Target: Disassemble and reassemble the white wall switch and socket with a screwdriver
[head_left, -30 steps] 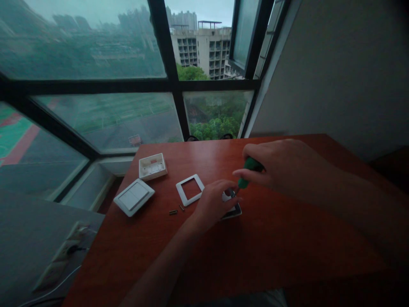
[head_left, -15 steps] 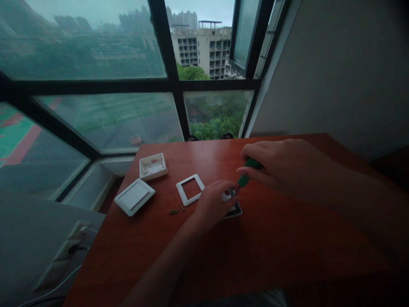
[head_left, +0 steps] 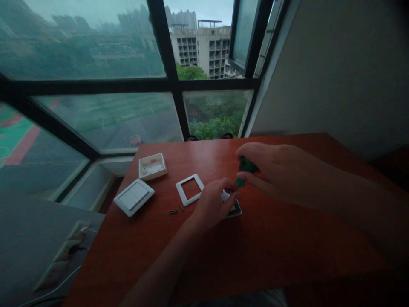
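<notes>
Through the head camera I have my right hand (head_left: pixel 275 166) wrapped around a green-handled screwdriver (head_left: pixel 246 165), right of centre in the frame, its handle tilted and its tip lost behind my fingers. My left hand (head_left: pixel 212 200), near the centre, lies over a white-and-dark switch unit (head_left: pixel 235 210) on the table (head_left: pixel 287 238); its thumb and forefinger come close together by the tip, but I cannot tell whether they pinch the shaft, a screw or only the unit. To turn well here, I would line the shaft up squarely with the screw head, press lightly and steadily, and twist in short strokes, letting the left fingers guide the tip and the palm stop the unit from sliding. Too much slant would likely make the tip slip toward those fingertips. The white frame (head_left: pixel 180 194) just left of that hand, and the small screws (head_left: pixel 173 212) below it, lower centre-left, are best left unbrushed. The rocker switch panel (head_left: pixel 134 197) and open back box (head_left: pixel 152 174) sit well apart, farther left.
</notes>
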`<state>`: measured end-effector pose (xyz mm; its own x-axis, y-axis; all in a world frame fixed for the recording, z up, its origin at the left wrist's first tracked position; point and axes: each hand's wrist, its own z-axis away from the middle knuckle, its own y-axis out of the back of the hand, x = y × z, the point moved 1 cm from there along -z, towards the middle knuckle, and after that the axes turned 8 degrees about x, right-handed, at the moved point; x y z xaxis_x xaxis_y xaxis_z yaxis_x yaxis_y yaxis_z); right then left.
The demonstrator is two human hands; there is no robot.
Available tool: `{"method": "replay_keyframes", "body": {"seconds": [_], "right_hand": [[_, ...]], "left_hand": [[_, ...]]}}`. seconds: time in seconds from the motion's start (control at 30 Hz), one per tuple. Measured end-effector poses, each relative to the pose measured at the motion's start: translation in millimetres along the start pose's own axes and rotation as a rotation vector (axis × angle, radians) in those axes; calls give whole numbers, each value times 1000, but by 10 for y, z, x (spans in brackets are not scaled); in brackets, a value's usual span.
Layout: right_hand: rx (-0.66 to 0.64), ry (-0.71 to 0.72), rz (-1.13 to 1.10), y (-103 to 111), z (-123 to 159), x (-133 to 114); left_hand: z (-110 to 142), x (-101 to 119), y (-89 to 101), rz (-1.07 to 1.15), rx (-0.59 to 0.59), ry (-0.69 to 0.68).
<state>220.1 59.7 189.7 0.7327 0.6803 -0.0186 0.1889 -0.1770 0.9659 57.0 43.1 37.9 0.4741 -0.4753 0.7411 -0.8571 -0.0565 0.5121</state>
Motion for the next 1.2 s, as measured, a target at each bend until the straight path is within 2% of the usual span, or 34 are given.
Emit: {"method": "replay_keyframes", "body": {"seconds": [0.1, 0.23, 0.3, 0.47, 0.7, 0.87, 1.0, 1.2], "right_hand": [[12, -54, 118, 3, -11, -5], [14, 45, -52, 17, 31, -13], [21, 51, -67, 6, 31, -13], [44, -61, 145, -21, -33, -53], [8, 13, -113, 33, 19, -87], [42, -27, -58, -21, -19, -53], [23, -28, -7, -32, -49, -64], [-30, 12, -133, 24, 1, -48]], "left_hand": [[0, -12, -1, -2, -5, -41], [-5, -31, 16, 2, -59, -65], [-3, -23, 26, 0, -78, -66], [1, -3, 37, -2, -33, -25], [-4, -12, 23, -48, -61, -74], [8, -15, 18, -44, -53, 21], [-5, -28, 23, -58, -70, -38], [-18, 25, 99, -114, -169, -77]]}}
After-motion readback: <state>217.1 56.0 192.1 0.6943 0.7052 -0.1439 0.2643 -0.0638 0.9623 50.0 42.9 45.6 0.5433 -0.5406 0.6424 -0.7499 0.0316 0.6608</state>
